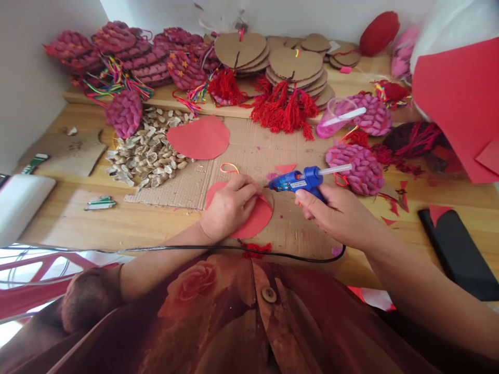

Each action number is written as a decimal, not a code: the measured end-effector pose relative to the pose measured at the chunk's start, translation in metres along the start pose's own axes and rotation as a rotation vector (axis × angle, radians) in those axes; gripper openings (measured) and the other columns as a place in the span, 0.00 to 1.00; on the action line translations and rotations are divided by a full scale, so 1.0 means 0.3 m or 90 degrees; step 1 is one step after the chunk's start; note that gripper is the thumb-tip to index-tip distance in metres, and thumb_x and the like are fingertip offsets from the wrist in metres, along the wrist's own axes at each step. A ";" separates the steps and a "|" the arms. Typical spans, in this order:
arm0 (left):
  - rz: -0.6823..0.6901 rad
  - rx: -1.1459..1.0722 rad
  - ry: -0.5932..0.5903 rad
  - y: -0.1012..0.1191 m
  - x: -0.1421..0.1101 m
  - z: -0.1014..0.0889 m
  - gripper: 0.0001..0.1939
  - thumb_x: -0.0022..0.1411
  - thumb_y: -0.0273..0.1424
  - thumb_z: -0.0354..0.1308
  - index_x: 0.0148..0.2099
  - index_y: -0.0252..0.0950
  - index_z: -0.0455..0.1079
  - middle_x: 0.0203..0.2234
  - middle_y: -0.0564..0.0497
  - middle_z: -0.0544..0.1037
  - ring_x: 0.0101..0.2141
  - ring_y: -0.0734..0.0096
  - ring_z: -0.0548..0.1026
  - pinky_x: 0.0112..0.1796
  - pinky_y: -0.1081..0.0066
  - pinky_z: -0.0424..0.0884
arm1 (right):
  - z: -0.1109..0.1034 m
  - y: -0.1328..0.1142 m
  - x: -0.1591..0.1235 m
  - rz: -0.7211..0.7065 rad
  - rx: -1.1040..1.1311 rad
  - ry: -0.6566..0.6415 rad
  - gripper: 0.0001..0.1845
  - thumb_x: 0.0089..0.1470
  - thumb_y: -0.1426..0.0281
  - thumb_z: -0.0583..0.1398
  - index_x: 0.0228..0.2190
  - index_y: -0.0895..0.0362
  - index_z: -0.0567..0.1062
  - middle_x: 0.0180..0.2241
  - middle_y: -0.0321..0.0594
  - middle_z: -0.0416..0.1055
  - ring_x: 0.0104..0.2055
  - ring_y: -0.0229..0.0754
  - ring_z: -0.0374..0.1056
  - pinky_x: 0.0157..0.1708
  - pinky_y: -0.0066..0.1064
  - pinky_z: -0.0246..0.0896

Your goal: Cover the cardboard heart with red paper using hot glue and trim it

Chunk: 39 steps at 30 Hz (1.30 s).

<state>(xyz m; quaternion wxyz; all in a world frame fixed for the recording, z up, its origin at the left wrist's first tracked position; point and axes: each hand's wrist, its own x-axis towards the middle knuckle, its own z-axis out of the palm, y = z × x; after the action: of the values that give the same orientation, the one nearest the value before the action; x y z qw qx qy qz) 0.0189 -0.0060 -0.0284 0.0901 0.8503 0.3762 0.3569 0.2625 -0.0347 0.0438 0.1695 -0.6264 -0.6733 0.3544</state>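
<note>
My right hand [331, 210] is wrapped round the handle of a blue hot glue gun [298, 181], with a clear glue stick poking out of its back. The gun's nozzle points left, close to my left hand [234, 202]. Those left fingers are curled and pressed together on a red paper disc [255, 221]; its edge by the fingertips is partly hidden. A yellow-orange cord loop [229, 168] sticks out beyond the disc, and a red yarn tassel [257, 250] hangs below it. A second red paper piece [199, 137] lies farther back.
A black cable [218, 248] crosses in front of me. Peanut shells [152, 148] are heaped at left on a cardboard sheet [175, 192]. Cardboard discs [296, 65] with red tassels are stacked behind. Pink shell-covered discs [354, 169] and a black phone [460, 252] lie right.
</note>
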 end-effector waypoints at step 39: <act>-0.054 -0.025 0.030 0.006 0.008 -0.004 0.10 0.62 0.19 0.56 0.40 0.36 0.76 0.34 0.50 0.74 0.35 0.71 0.75 0.37 0.71 0.75 | -0.047 -0.068 -0.017 -0.086 -0.239 -0.002 0.21 0.62 0.53 0.52 0.22 0.51 0.60 0.17 0.36 0.60 0.20 0.40 0.55 0.25 0.36 0.43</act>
<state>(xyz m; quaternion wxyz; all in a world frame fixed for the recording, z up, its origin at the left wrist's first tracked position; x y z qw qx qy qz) 0.0201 -0.0056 -0.0254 0.1130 0.8230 0.4069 0.3800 0.2581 -0.0352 0.0689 0.0717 -0.6000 -0.7682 0.2113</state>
